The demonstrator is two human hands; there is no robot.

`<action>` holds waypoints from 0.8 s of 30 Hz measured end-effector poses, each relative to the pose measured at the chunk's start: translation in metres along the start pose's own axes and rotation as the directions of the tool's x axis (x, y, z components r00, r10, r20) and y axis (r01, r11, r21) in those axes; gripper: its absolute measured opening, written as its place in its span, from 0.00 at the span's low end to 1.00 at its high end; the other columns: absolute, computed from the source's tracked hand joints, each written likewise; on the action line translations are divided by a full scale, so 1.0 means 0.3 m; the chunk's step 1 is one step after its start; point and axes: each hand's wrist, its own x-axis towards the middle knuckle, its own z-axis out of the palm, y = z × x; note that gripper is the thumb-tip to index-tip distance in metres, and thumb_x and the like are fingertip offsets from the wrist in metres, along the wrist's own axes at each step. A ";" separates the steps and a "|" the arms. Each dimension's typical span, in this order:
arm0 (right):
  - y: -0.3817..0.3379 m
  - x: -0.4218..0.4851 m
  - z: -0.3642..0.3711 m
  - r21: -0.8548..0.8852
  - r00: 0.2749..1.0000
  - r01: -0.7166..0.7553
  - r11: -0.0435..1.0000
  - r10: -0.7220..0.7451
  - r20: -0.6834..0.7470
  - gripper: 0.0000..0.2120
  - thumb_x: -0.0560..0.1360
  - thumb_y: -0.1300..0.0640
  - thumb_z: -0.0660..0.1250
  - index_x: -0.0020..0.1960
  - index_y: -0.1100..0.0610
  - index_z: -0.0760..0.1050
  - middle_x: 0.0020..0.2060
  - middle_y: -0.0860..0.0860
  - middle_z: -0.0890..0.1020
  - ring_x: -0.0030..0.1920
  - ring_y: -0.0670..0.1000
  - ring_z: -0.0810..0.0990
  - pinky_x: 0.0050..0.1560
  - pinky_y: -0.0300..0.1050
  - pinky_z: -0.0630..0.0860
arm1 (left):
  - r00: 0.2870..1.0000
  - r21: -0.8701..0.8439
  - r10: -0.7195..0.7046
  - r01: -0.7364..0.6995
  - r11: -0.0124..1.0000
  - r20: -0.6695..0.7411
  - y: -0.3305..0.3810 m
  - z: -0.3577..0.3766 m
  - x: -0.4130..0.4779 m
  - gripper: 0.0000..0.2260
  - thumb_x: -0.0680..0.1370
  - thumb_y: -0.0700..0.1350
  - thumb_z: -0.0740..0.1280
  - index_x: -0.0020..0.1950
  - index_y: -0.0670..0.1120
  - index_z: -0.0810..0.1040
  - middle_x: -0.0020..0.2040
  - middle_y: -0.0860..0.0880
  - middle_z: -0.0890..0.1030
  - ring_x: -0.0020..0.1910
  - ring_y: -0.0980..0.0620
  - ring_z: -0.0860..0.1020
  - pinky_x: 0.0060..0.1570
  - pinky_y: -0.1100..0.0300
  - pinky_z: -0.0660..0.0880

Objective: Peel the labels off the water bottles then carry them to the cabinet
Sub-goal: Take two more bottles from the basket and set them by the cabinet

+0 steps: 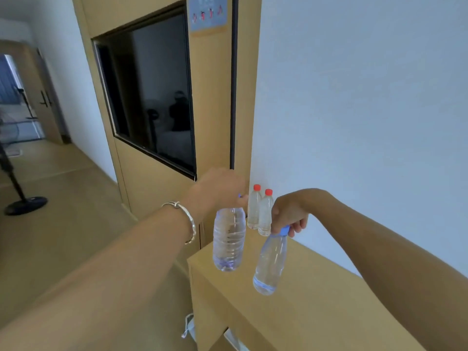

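Observation:
My left hand [217, 191] grips a clear, label-free water bottle [229, 239] by its blue cap, and the bottle hangs upright over the near corner of the wooden cabinet [316, 300]. My right hand [288, 214] holds a second bare bottle [269, 264] by its blue cap; it hangs tilted above the cabinet top. Two smaller clear bottles with red caps [254, 207] [266, 214] stand side by side at the far end of the cabinet top, against the white wall, just beyond both hands.
A wood-panelled partition with a dark glass window [149, 97] rises behind the cabinet. To the left is wooden floor with a fan's black round base [25, 205] and an open door [48, 97] further back. White items [190, 325] lie by the cabinet's foot.

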 end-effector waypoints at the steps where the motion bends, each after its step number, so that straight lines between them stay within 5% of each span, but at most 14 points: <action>1: -0.007 0.037 -0.023 0.002 1.000 -0.018 1.000 0.018 0.003 0.16 0.69 0.48 0.68 0.48 0.59 0.79 0.34 0.52 0.82 0.28 0.47 0.79 0.37 0.40 0.77 | 1.000 -0.025 0.012 -0.012 1.000 0.015 -0.030 0.026 0.033 0.19 0.77 0.52 0.58 0.27 0.47 0.62 0.24 0.52 0.64 0.23 0.53 0.60 0.24 0.62 0.58; 4: -0.005 0.130 -0.069 0.016 0.999 -0.048 0.999 0.048 -0.019 0.12 0.69 0.48 0.67 0.44 0.57 0.77 0.34 0.52 0.82 0.30 0.48 0.78 0.36 0.39 0.76 | 0.998 -0.092 0.054 -0.053 0.994 0.015 -0.093 0.092 0.158 0.20 0.77 0.53 0.59 0.28 0.46 0.63 0.26 0.51 0.64 0.24 0.53 0.61 0.25 0.61 0.59; 13: 0.249 0.346 -0.062 0.103 0.983 -0.183 0.978 0.181 0.023 0.17 0.70 0.50 0.67 0.54 0.59 0.78 0.36 0.52 0.82 0.29 0.48 0.77 0.34 0.39 0.74 | 0.957 -0.264 0.260 -0.219 0.939 0.130 -0.010 0.364 0.583 0.15 0.72 0.53 0.66 0.29 0.48 0.69 0.29 0.52 0.68 0.28 0.51 0.68 0.27 0.61 0.62; 18: 0.443 0.544 -0.009 0.079 0.970 -0.238 0.968 0.233 0.076 0.10 0.68 0.52 0.67 0.44 0.57 0.78 0.30 0.51 0.79 0.27 0.47 0.76 0.33 0.38 0.71 | 0.911 -0.401 0.344 -0.234 0.886 0.226 0.102 0.571 0.772 0.11 0.73 0.54 0.68 0.49 0.50 0.79 0.51 0.50 0.78 0.52 0.47 0.76 0.47 0.55 0.74; 24: 0.626 0.720 0.050 0.125 0.951 -0.307 0.944 0.300 0.071 0.09 0.67 0.50 0.67 0.44 0.54 0.76 0.29 0.47 0.79 0.28 0.46 0.76 0.34 0.38 0.69 | 0.836 -0.425 0.477 -0.342 0.838 0.270 0.210 0.752 0.943 0.12 0.74 0.41 0.65 0.57 0.50 0.79 0.58 0.49 0.76 0.55 0.48 0.76 0.39 0.62 0.67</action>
